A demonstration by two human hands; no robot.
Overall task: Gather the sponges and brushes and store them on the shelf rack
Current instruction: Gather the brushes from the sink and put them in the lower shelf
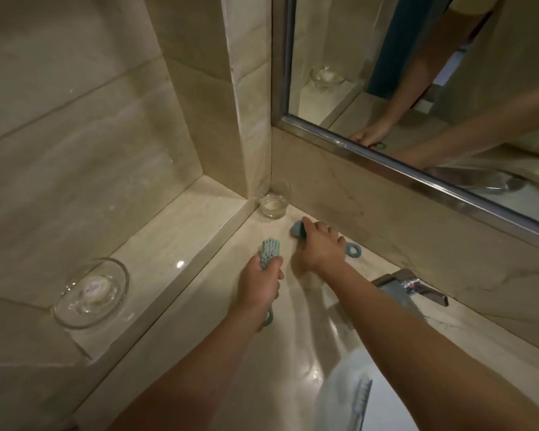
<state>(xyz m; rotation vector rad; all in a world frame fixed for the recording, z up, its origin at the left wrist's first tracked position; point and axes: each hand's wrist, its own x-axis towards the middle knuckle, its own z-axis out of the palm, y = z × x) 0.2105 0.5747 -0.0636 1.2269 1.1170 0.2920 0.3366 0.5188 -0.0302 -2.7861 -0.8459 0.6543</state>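
The left hand (262, 283) grips a green brush (269, 248) by its handle, bristles up, carried clear of the counter (293, 353). Farther right, the right hand (319, 247) closes over a blue brush (297, 229) beside the wall, apparently lifting it.
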